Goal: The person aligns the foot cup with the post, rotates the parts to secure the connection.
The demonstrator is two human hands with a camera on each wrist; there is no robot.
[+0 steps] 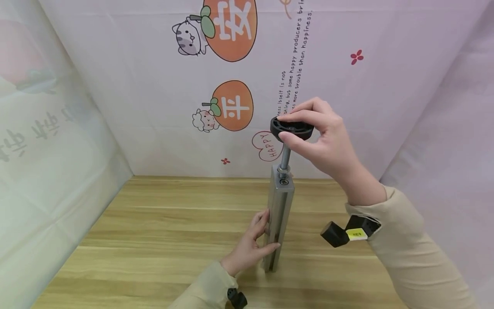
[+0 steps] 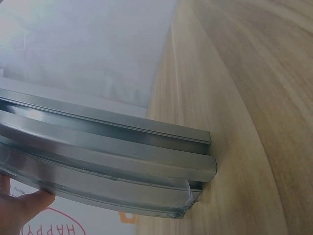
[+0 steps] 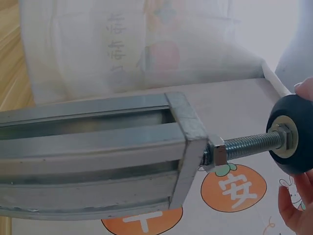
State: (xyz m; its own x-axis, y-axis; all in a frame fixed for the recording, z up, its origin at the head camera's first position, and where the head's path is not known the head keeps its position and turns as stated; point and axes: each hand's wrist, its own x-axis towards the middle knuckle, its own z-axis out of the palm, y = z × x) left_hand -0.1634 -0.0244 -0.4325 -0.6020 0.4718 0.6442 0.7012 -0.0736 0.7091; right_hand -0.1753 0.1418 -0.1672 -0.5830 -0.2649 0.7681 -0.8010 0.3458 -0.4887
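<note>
An aluminium profile (image 1: 278,206) stands upright on the table, slightly tilted, its lower end on the wood. My left hand (image 1: 251,249) holds it low down, thumb on the near side and fingers at the left. From its top end plate (image 3: 188,132) rises a threaded rod (image 3: 252,145) with a nut (image 3: 215,151) near the plate. A black round levelling foot (image 1: 287,131) caps the rod. My right hand (image 1: 328,137) pinches the foot's rim between thumb and fingers. The left wrist view shows the profile's slotted lower end (image 2: 195,166) against the tabletop.
The wood-grain table (image 1: 173,223) runs back to a white printed cloth wall (image 1: 154,107) with cartoon oranges and lettering. More pale cloth hangs on the left side (image 1: 46,150) and the right side (image 1: 444,150). A small black camera (image 1: 347,231) sits on the right sleeve.
</note>
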